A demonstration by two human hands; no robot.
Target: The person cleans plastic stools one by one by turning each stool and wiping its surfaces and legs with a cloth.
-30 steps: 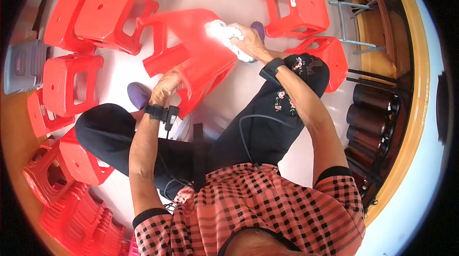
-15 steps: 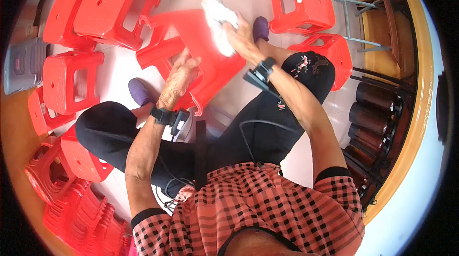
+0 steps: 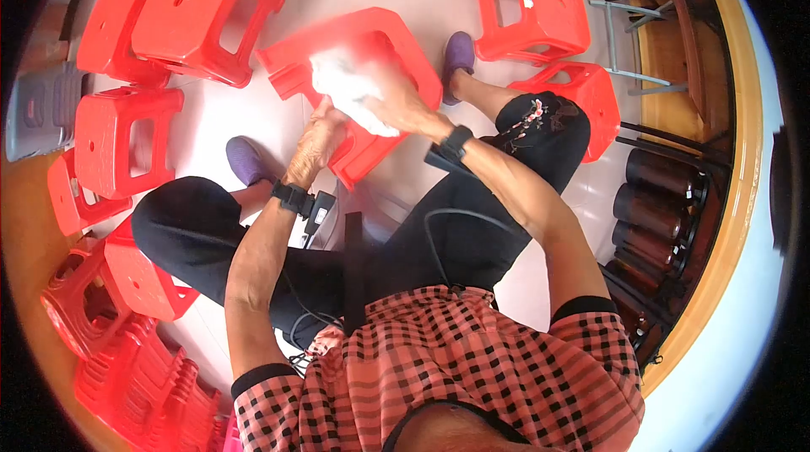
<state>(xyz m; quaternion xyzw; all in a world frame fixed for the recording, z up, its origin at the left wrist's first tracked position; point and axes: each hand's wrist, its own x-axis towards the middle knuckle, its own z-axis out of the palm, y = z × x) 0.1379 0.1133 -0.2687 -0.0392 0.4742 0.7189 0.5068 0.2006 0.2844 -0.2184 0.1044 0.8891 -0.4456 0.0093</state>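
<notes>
Between my knees a red plastic stool (image 3: 413, 51) is tilted, with its legs pointing towards the left and towards me. My left hand (image 3: 323, 133) grips the near side of the stool, fingers closed around a leg or edge. A white cloth (image 3: 342, 85) lies bunched against the stool under my right hand (image 3: 401, 110), which presses on it. The cloth and right fingers are smeared by motion, and part of the stool is hidden behind them.
Red stools stand at the left (image 3: 190, 18) and at the upper right (image 3: 536, 9). Stacked red stools (image 3: 126, 376) are at the lower left. Dark cylindrical seats (image 3: 662, 178) and a folding metal frame (image 3: 624, 43) line the right wall. A grey plastic stack (image 3: 42, 110) is far left.
The stool has turned in my left hand, so its face and legs show differently. My right hand has brought the cloth down and to the left across it.
</notes>
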